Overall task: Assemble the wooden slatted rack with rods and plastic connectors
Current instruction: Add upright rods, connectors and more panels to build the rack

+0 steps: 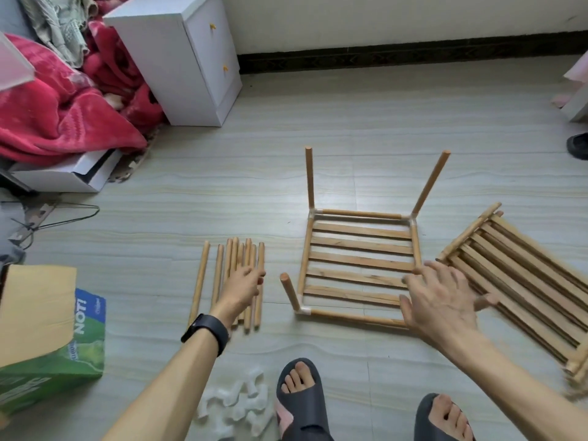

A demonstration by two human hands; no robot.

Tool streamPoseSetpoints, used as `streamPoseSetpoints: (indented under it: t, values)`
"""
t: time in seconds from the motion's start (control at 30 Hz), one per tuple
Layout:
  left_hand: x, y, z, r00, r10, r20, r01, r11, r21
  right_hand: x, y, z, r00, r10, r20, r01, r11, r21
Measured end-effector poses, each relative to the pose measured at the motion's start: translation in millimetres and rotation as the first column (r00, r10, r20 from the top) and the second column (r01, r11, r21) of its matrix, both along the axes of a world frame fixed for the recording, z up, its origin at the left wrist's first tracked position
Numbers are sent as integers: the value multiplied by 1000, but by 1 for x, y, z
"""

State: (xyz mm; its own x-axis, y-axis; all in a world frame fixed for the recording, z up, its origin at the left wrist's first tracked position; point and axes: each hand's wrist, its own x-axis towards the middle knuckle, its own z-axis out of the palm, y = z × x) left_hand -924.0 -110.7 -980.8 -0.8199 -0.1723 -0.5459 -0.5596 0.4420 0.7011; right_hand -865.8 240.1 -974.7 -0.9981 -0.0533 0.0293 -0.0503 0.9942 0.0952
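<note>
Flat on the pale tiled floor, a square wooden slatted rack frame (359,249) with white plastic corner connectors (304,311); upright at three of its corners, round wooden rods (309,179); reaches with the left hand (243,289) onto a bundle of loose wooden rods (203,281) left of the frame, fingers bent over them, perhaps gripping, cannot tell; holds the right hand (445,300) blurred over the frame's near right corner, fingers spread apart, clamped on nothing; just right of the frame, a second slatted wooden panel (525,281); near the feet, a heap of spare white connectors (235,405).
</note>
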Motion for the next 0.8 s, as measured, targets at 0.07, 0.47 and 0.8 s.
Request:
streamPoseSetpoints:
  t: [0.07,0.47,0.8]
  values:
    - [23,-21,-33,981,-180,76,195,936,-294,-7,-26,-25,983,65,170,-56,997,-54]
    - [98,-21,-135,707,-470,528,707,488,-512,8,-66,-138,721,188,667,-162,982,-101]
    - [34,-23,-38,982,100,161,-143,949,281,8,-57,-105,622,141,770,-76,990,-120]
